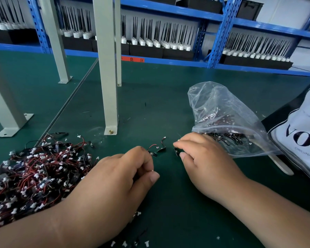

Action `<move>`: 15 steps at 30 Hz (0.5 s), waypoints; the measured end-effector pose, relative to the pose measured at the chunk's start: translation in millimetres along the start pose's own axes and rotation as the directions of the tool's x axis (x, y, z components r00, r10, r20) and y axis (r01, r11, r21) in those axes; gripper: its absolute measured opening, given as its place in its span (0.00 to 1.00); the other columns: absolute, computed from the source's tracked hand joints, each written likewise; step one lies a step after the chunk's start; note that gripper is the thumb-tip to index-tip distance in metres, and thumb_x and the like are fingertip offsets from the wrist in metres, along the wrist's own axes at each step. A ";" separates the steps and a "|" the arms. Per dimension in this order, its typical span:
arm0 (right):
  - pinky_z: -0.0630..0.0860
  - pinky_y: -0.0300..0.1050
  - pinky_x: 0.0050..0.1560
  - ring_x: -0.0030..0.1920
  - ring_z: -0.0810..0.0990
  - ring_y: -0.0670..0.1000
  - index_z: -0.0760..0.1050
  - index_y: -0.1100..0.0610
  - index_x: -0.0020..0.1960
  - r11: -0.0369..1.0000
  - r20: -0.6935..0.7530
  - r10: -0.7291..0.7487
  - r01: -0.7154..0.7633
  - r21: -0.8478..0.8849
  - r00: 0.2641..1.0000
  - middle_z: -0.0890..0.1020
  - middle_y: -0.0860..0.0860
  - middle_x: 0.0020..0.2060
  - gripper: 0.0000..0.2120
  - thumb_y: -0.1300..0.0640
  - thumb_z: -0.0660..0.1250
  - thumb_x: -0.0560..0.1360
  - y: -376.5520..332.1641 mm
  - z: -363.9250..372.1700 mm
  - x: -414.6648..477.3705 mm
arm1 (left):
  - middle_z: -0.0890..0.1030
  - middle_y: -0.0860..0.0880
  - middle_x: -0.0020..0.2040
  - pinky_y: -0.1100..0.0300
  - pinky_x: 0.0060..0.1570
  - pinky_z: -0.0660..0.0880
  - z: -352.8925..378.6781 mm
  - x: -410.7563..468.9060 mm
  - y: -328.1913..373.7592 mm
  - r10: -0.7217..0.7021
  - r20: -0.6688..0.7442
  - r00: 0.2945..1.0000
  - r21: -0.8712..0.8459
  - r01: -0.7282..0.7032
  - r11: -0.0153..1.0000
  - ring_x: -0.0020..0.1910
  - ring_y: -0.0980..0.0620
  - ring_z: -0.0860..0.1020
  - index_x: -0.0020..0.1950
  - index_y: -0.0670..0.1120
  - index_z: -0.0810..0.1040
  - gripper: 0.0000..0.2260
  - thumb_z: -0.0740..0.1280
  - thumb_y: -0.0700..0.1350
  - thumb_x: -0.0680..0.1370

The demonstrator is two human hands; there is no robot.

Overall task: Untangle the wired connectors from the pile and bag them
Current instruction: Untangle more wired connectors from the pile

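Note:
A tangled pile of red-and-black wired connectors [32, 174] with white plugs lies on the green mat at the left. My left hand [118, 178] sits beside it, fingers curled, pinching a small white plug between thumb and forefinger. Two loose connectors [158, 148] lie on the mat between my hands. My right hand [202, 158] pinches a small black connector piece [176, 151] just in front of the mouth of a clear zip bag [227, 122], which holds many connectors.
A grey post [106, 68] bolted to the green mat [150, 104] stands behind the hands. A white printed bag [301, 133] lies at the right edge. Blue shelving [220, 29] with rows of black antennas runs along the back. Loose white plugs [127, 243] lie near the front edge.

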State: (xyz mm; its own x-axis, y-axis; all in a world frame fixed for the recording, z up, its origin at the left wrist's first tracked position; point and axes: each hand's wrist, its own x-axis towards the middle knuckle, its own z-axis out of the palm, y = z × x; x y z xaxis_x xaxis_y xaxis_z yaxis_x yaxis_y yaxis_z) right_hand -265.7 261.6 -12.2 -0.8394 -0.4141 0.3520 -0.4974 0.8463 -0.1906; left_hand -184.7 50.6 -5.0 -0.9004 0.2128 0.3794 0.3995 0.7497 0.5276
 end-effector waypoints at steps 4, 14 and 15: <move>0.72 0.50 0.55 0.53 0.74 0.52 0.82 0.54 0.52 0.999 0.043 -0.022 0.024 -0.033 0.999 0.79 0.42 0.52 0.10 0.62 0.62 0.79 1.4 1.3 1.9 | 0.76 0.57 0.37 0.62 0.34 0.70 0.5 -0.9 -0.7 -0.005 -0.009 1.000 -0.010 0.005 1.000 0.36 0.57 0.73 0.45 0.58 0.67 0.07 0.62 0.59 0.75; 0.71 0.53 0.59 0.56 0.73 0.52 0.79 0.52 0.64 0.995 0.052 -0.082 0.079 0.053 0.995 0.77 0.44 0.55 0.15 0.61 0.65 0.79 2.1 2.6 1.7 | 0.76 0.58 0.40 0.68 0.37 0.70 -1.7 0.4 0.6 -0.005 -0.038 0.999 -0.040 0.003 0.999 0.38 0.59 0.74 0.43 0.58 0.70 0.07 0.66 0.57 0.73; 0.72 0.53 0.59 0.57 0.74 0.51 0.79 0.52 0.65 0.993 0.022 -0.089 0.087 0.078 0.996 0.77 0.44 0.55 0.17 0.62 0.66 0.78 1.2 2.0 0.8 | 0.77 0.58 0.40 0.69 0.37 0.69 -2.6 0.4 1.5 -0.009 -0.040 0.999 -0.053 0.006 0.999 0.36 0.60 0.74 0.43 0.58 0.70 0.07 0.66 0.57 0.72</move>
State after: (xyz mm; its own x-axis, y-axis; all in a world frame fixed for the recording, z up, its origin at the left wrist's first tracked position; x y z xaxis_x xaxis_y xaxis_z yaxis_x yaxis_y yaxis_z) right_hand -267.4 261.7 -13.9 -0.7963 -0.4950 0.3477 -0.5844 0.7781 -0.2305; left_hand -184.1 50.2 -2.1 -0.8963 0.1815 0.4046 0.4022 0.7170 0.5693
